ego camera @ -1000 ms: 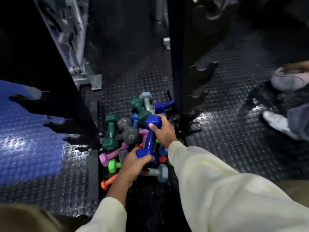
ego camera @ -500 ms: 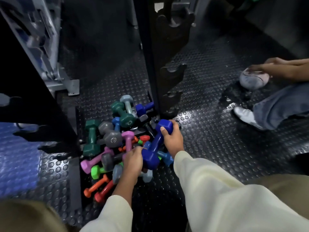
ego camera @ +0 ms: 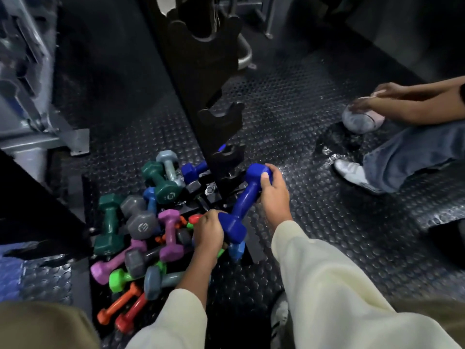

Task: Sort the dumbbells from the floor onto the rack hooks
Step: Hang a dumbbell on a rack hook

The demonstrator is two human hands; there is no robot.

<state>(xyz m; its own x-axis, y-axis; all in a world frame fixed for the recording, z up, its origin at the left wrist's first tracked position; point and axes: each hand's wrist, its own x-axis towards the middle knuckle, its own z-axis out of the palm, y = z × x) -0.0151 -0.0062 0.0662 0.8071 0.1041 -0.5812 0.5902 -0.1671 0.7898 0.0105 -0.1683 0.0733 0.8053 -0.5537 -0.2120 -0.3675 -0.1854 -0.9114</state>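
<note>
Dumbbells (ego camera: 141, 238) still lay heaped on the floor (ego camera: 314, 197), but one blue dumbbell (ego camera: 242, 202) had swung rightward out of the pile toward the rack hooks (ego camera: 221, 117). Right hand (ego camera: 274, 195) gripped its far head, left hand (ego camera: 208, 233) its near head. Upper hooks ran out of frame; lower dumbbells lay half buried.
</note>
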